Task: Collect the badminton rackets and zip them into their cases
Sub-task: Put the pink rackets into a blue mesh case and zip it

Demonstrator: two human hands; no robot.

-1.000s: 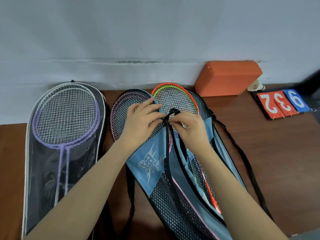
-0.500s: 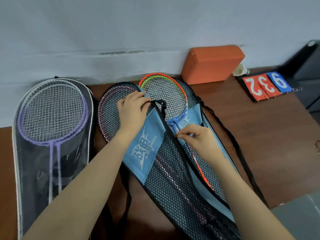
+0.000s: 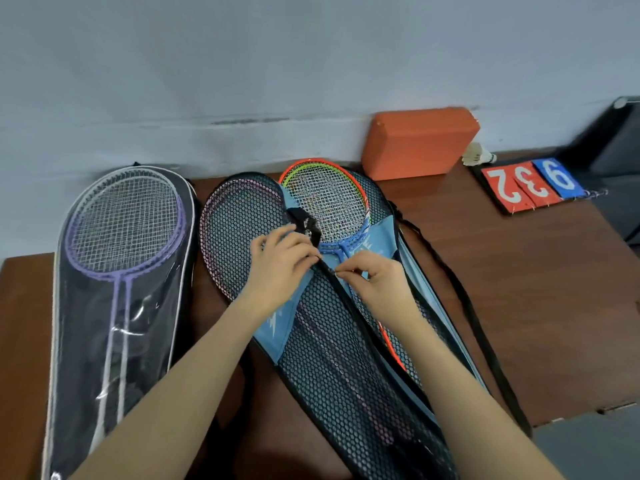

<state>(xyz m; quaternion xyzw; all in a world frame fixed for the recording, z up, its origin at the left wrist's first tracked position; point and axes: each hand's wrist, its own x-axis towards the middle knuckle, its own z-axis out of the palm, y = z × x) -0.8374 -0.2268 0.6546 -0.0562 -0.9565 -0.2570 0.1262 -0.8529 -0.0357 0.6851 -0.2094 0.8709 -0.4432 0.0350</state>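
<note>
Mid-tabletop, near back edge: blue mesh case (image 3: pixel 332 362), part open, orange racket (image 3: pixel 325 199) head exposed. Left hand (image 3: pixel 280 268) grip curled on case edge beside zipper track. Right hand (image 3: pixel 377 285) grip pinching zipper pull (image 3: pixel 333 271). Along left edge: clear case (image 3: pixel 121 306), purple rackets (image 3: pixel 124 223) inside.

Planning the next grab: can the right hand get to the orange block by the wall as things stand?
Probably yes, once freed. The right hand is pinching the zipper pull on the blue mesh case; the orange block sits uncovered beyond it, with only the orange racket lying between.
</note>
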